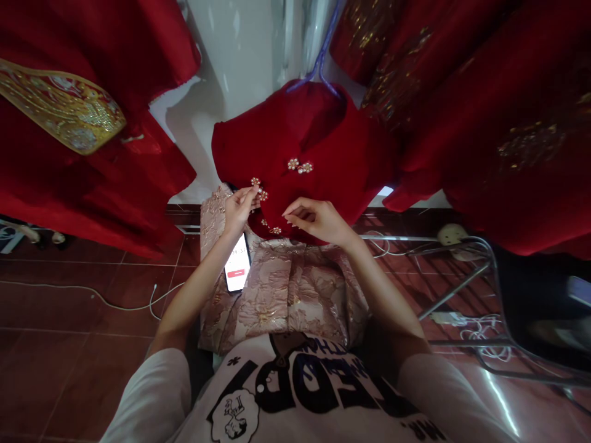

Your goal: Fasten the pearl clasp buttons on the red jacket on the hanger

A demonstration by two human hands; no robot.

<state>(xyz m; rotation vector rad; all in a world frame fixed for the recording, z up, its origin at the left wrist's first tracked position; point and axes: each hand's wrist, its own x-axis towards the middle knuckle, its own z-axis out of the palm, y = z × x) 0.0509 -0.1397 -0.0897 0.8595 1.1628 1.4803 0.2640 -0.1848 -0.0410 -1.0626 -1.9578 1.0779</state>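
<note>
A red garment [263, 141] hangs in front of me from a purple hanger [319, 64], its lower part reaching my lap. Gold flower-shaped fasteners with pale beads [300, 165] sit on its front. My left hand [241, 208] is closed in a pinch on the garment's left edge, right beside another flower fastener [263, 195]. To the right, my right hand [323, 221] hovers before the cloth, thumb and fingertips pinched together; anything between them is too small to make out. A third flower fastener [276, 231] lies low between both hands.
Pink brocade cloth [272, 289] covers my lap, with a lit phone [237, 271] on it at left. Red garments [152, 147] with gold trim hang on both sides. At right stand a metal-framed chair [496, 295] and coiled white cables [487, 338] on the tiled floor [78, 357].
</note>
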